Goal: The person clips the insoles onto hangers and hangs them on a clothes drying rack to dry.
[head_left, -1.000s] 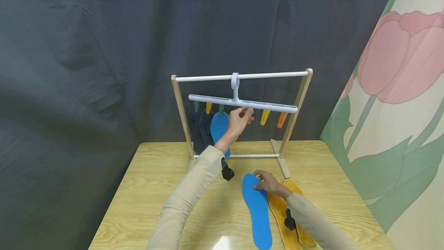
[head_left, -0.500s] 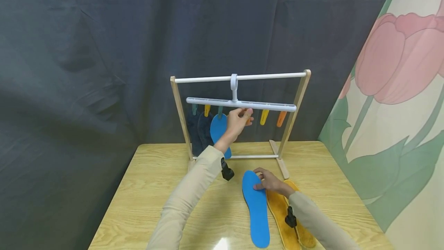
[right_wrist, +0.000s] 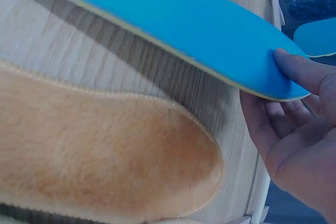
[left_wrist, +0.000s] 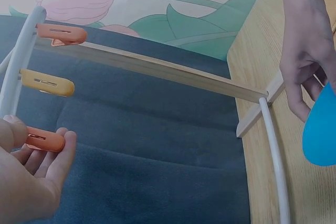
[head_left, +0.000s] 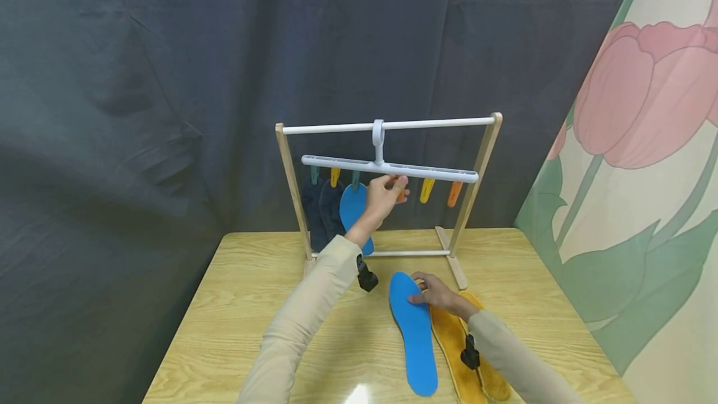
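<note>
My right hand [head_left: 436, 293] pinches the far end of a blue insole [head_left: 416, 345], thumb on top and fingers beneath. In the right wrist view that insole [right_wrist: 210, 30] is tilted, its gripped end raised over the wood and casting a shadow. Up at the pale hanger [head_left: 443, 173], my left hand [head_left: 382, 198] holds an orange clip [left_wrist: 46, 139] between thumb and fingers. Beyond it hang a yellow clip [head_left: 427, 191] and another orange clip [head_left: 455, 194], both with nothing in them. Another blue insole [head_left: 351, 206] hangs from a teal clip, partly behind my left wrist.
Two dark fuzzy insoles [head_left: 316, 217] hang at the hanger's left end. The hanger hooks over the white top rod of a wooden rack [head_left: 488, 148]. Two furry orange-brown insoles [head_left: 453, 345] lie on the table right of the blue one, partly under my right forearm.
The blue insole's far end has risen slightly with my right hand. The hanger has rocked a little, its right side now lower than half a second ago. My left hand stays at the orange clip.
</note>
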The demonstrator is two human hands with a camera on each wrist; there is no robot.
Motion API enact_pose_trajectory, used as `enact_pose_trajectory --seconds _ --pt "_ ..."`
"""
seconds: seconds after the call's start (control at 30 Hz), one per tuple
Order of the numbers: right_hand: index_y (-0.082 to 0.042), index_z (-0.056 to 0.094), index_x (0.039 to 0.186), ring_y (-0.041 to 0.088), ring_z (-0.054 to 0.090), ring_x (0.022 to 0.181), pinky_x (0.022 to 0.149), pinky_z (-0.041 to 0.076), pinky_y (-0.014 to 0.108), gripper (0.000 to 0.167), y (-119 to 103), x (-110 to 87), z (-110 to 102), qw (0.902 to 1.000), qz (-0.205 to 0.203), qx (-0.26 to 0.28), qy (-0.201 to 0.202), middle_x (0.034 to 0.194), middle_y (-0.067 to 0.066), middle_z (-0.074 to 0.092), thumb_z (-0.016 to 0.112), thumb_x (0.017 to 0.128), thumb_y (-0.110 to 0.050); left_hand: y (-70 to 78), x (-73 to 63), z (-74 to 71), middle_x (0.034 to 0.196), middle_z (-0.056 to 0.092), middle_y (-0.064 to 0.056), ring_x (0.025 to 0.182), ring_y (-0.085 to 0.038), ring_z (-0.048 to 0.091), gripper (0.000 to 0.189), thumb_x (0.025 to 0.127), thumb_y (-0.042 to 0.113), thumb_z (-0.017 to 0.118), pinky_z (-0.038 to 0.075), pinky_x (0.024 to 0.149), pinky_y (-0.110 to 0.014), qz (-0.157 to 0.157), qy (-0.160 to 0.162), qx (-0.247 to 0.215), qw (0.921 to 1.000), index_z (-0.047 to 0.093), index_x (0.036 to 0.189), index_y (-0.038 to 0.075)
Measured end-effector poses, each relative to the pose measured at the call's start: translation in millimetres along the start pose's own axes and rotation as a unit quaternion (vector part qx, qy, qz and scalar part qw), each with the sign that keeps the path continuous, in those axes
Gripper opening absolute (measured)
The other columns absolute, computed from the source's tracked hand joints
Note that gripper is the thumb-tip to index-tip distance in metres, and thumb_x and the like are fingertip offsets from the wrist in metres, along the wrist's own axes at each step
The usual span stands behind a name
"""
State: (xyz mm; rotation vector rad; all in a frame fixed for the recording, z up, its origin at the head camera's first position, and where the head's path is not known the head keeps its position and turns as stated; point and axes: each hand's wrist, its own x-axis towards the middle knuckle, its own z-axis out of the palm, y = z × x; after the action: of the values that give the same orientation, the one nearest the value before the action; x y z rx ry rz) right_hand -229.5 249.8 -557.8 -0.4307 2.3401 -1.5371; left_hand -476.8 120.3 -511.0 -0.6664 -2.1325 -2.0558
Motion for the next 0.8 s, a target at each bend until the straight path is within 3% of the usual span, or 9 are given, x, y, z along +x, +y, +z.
enact_pose_trajectory --seconds 0.07,0.13,0.17,0.23,0.33,0.53,0.6,0.73,0.8 --pt "0.01 0.051 0.121 0.025 0.064 0.083 0.07 0.053 0.033 0.032 1.1 0.7 -0.1 0.9999 -0.005 0.014 -0.001 0.097 0.02 0.067 0.065 0.094 0.0 26.1 -9.4 -5.9 0.108 0.067 -0.007 0.094 -0.017 0.069 0.039 0.097 0.04 0.058 0.057 0.081 -0.028 0.017 -0.015 -0.012 0.9997 0.066 0.125 0.014" --pt "0.011 0.052 0.12 0.025 0.065 0.084 0.07 0.055 0.034 0.031 1.6 0.9 -0.3 0.9999 -0.01 0.013 0.004 0.099 0.021 0.068 0.065 0.095 -0.001 74.8 -31.5 -13.1 0.105 0.068 -0.009 0.094 -0.02 0.069 0.037 0.096 0.037 0.059 0.058 0.081 -0.031 -0.014 -0.022 -0.016 0.9995 0.066 0.124 0.013" --pt "0.012 0.053 0.118 0.025 0.065 0.084 0.071 0.055 0.034 0.03 1.3 1.0 -0.5 0.9998 -0.013 0.01 0.007 0.1 0.021 0.068 0.065 0.095 -0.002 73.9 -31.0 -16.8 0.101 0.068 -0.008 0.092 -0.019 0.069 0.038 0.095 0.04 0.06 0.058 0.079 -0.029 -0.011 -0.033 -0.036 0.9988 0.067 0.122 0.015" --pt "0.011 0.056 0.115 0.023 0.064 0.084 0.07 0.055 0.032 0.027 0.2 0.8 -1.0 0.9998 -0.016 0.003 0.015 0.101 0.019 0.068 0.066 0.095 -0.004 102.5 -48.8 -21.7 0.1 0.067 -0.012 0.093 -0.022 0.069 0.038 0.095 0.039 0.062 0.058 0.08 -0.028 0.002 -0.036 -0.053 0.9979 0.067 0.121 0.011" --pt "0.009 0.06 0.112 0.018 0.063 0.083 0.069 0.054 0.029 0.023 -1.7 0.6 -2.5 0.9993 -0.03 -0.005 0.021 0.1 0.013 0.069 0.067 0.095 -0.006 170.4 -85.7 -25.9 0.105 0.063 -0.027 0.102 -0.039 0.066 0.033 0.1 0.017 0.059 0.058 0.085 -0.038 -0.028 -0.016 -0.052 0.9982 0.063 0.125 -0.005" --pt "0.006 0.06 0.107 0.013 0.061 0.076 0.064 0.052 0.025 0.017 -4.8 1.9 -6.6 0.9973 -0.068 -0.014 0.022 0.094 0.008 0.069 0.065 0.095 -0.005 228.6 -119.9 -32.2 0.115 0.058 -0.033 0.109 -0.045 0.061 0.035 0.103 0.009 0.053 0.055 0.092 -0.039 -0.027 -0.025 -0.039 0.9986 0.055 0.13 -0.013" --pt "0.006 0.06 0.106 0.013 0.059 0.073 0.062 0.051 0.026 0.016 -7.2 2.6 -7.1 0.9979 -0.059 -0.016 0.024 0.093 0.009 0.068 0.066 0.095 -0.005 230.2 -120.3 -32.4 0.119 0.056 -0.033 0.109 -0.044 0.061 0.035 0.103 0.009 0.053 0.054 0.093 -0.039 -0.031 -0.028 -0.031 0.9987 0.054 0.132 -0.012" --pt "0.007 0.061 0.108 0.017 0.059 0.072 0.061 0.051 0.028 0.018 -12.8 4.2 -7.4 0.999 -0.033 -0.007 0.029 0.094 0.015 0.068 0.065 0.096 -0.005 205.2 -107.9 -27.8 0.118 0.061 -0.025 0.101 -0.035 0.067 0.037 0.102 0.017 0.056 0.057 0.087 -0.036 -0.005 -0.013 -0.007 0.9999 0.058 0.131 -0.006" --pt "0.009 0.061 0.11 0.021 0.062 0.075 0.062 0.054 0.03 0.02 -14.8 4.6 -7.7 0.999 -0.034 0.003 0.029 0.098 0.02 0.068 0.065 0.096 -0.004 134.4 -72.4 -23.1 0.118 0.063 -0.014 0.098 -0.024 0.069 0.041 0.1 0.03 0.058 0.057 0.083 -0.03 0.022 -0.012 -0.008 0.9997 0.06 0.132 0.005"
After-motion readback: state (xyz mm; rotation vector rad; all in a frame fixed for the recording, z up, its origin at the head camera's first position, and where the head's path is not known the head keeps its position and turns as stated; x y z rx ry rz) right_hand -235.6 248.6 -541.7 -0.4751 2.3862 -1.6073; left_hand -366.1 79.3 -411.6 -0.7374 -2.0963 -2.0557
